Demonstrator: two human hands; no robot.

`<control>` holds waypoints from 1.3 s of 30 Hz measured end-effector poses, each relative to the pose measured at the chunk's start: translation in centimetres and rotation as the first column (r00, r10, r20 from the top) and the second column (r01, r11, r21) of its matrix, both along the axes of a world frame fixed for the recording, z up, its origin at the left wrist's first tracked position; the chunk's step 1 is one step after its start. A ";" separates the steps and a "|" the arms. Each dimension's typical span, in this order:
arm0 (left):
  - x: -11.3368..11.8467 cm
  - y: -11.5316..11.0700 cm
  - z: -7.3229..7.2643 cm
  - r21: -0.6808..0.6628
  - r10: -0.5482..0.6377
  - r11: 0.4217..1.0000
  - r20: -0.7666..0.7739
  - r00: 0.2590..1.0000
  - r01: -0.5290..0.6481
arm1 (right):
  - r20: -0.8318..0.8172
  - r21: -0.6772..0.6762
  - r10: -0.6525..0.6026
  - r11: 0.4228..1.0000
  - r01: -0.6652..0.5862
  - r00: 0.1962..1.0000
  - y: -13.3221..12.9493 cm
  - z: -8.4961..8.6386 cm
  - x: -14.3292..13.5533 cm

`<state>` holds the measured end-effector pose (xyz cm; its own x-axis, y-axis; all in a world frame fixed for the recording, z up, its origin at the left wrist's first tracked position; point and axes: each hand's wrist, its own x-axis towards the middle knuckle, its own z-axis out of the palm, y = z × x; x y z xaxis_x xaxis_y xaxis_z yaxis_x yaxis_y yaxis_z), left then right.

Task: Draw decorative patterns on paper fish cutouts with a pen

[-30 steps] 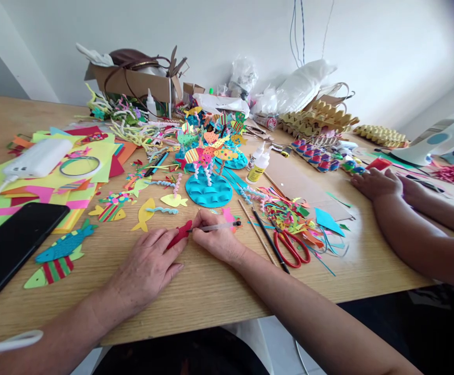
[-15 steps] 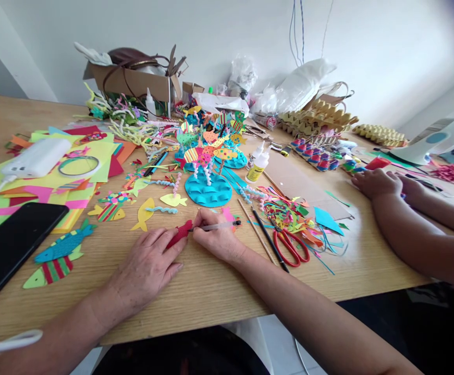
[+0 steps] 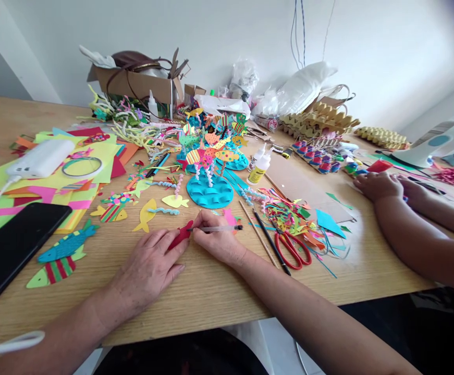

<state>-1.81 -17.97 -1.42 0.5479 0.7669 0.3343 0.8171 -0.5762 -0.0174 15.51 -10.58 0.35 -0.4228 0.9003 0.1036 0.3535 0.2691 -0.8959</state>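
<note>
A small red paper fish (image 3: pixel 181 235) lies flat on the wooden table, partly covered by my left hand (image 3: pixel 150 260). The fingers of that hand press on the fish and hold it against the tabletop. My right hand (image 3: pixel 215 238) is closed round a pen with a clear barrel (image 3: pixel 222 228), its tip at the fish's upper edge. Just beyond are a yellow paper fish (image 3: pixel 145 217) with a twisted blue stem and a round blue base (image 3: pixel 210 191) carrying coloured fish on curled stems. Beside my right forearm are a wooden stick (image 3: pixel 258 233) and a black pencil (image 3: pixel 271 242).
Red-handled scissors (image 3: pixel 292 250) and paper scraps (image 3: pixel 289 216) lie to the right. A black phone (image 3: pixel 13 250), striped fish (image 3: pixel 60 270) and coloured paper sheets (image 3: pixel 3 169) are left. Glue bottles (image 3: pixel 258 169) stand behind. Another person's hands (image 3: pixel 381 185) rest at right.
The whole view has shifted slightly. Both my hands keep nearly the same place on the fish, with the pen tip still at its edge.
</note>
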 end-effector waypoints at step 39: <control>0.0 0.0 -0.1 -0.021 0.022 1.000 -0.023 0.999 -0.023 | 0.036 0.032 -0.020 0.999 0.018 0.999 0.0 -0.1 -0.2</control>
<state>-1.78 -18.01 -1.47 0.5374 0.7862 0.3051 0.8296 -0.5579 -0.0237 15.28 -10.60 0.25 -0.4096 0.9047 0.1175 0.3908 0.2904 -0.8735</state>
